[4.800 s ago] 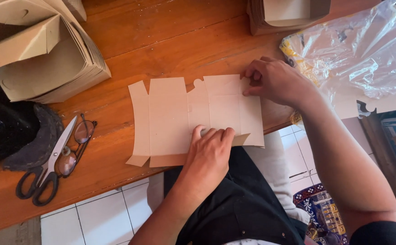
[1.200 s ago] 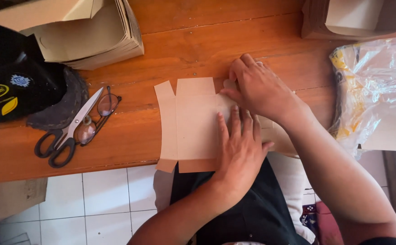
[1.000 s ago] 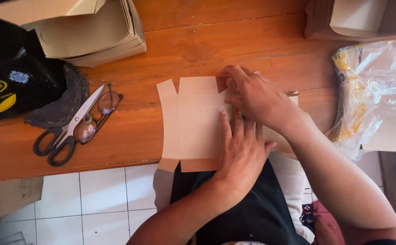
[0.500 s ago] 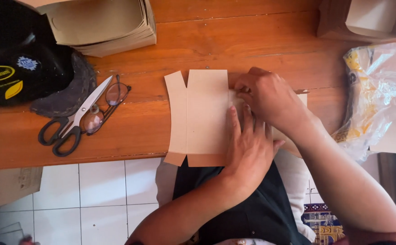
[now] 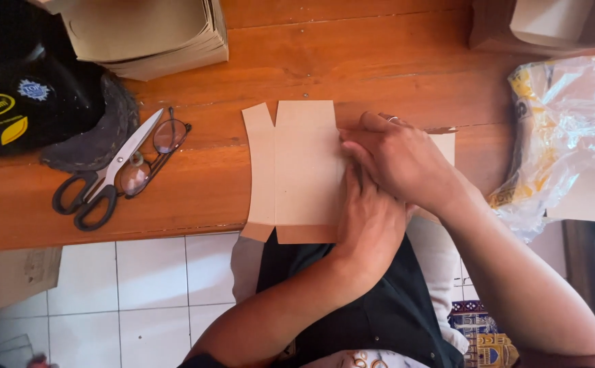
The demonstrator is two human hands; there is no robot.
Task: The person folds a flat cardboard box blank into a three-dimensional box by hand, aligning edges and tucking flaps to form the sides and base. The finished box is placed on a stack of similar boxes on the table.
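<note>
head view looks straight down on a wooden table (image 5: 379, 54), and i see both of my hands pressed on a flat cardboard blank (image 5: 297, 163) that lies at the near edge, about midway along it. my left hand (image 5: 369, 228) comes up from below, palm down, fingers laid flat on the right part of the blank; it grips nothing that i can see. my right hand (image 5: 396, 160) comes in from the right and lies partly over the left one, fingers bent down onto the card with the tips on a crease line; whether it pinches a flap under them i cannot tell. a ring shows on one finger. the blank's near edge hangs slightly past the table edge, over my lap, and a corner of it shows beyond my right wrist.

scissors (image 5: 103, 184) with black handles lie toward the left near edge, blades pointing away, touching a pair of glasses (image 5: 154, 153) just beside them. a black cap (image 5: 32, 109) fills the far left corner. a stack of brown blanks (image 5: 154, 31) sits at the far edge, right of the cap. a clear plastic bag (image 5: 563, 136) lies at the right edge, and a brown box (image 5: 542, 24) stands in the far right corner. white floor tiles (image 5: 147, 286) show below the table.
</note>
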